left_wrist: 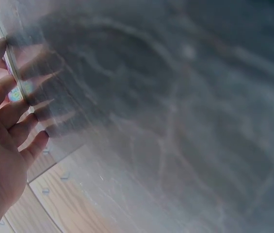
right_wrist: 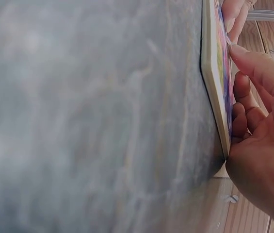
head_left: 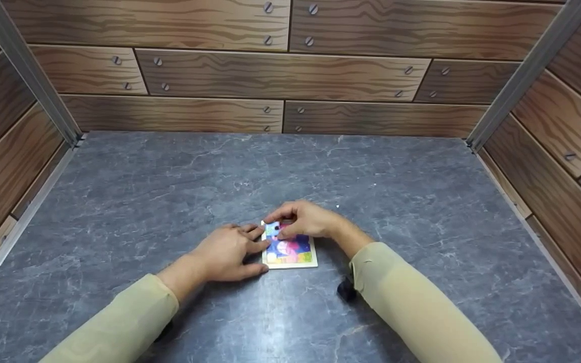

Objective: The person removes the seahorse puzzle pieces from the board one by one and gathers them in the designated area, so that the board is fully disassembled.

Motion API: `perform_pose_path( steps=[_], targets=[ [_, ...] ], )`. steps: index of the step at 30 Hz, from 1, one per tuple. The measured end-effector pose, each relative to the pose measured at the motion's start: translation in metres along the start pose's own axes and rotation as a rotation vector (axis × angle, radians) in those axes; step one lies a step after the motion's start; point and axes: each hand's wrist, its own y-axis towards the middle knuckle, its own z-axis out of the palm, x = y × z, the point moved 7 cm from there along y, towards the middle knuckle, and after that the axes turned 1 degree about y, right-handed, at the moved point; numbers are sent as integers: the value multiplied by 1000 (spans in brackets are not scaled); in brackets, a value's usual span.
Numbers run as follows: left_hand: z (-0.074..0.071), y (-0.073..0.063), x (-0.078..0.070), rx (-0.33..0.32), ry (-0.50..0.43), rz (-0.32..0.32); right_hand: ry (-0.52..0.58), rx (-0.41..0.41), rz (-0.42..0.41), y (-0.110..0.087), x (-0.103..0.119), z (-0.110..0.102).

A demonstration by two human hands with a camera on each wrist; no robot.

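Grey, pale-veined tabletop carries the small picture board, which I see lying flat between the two hands, its coloured face up and its border pale. On my head view the left hand has its fingers spread, their tips touching the board's left edge, with the thumb at the near left corner. I find the right hand bent over the far part of the board, thumb and forefinger apart on either side of a dark spot; I cannot tell whether they pinch anything. Near the right sleeve I make out a black object, partly hidden. Wood-patterned panels stand behind the tabletop.
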Motion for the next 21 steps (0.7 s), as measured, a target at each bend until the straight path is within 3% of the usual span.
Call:
perform_pose_path(
  steps=[21],
  targets=[
    [0, 0, 0, 1, 8, -6, -29, -49, -29, -2, -1, 0]
  ],
)
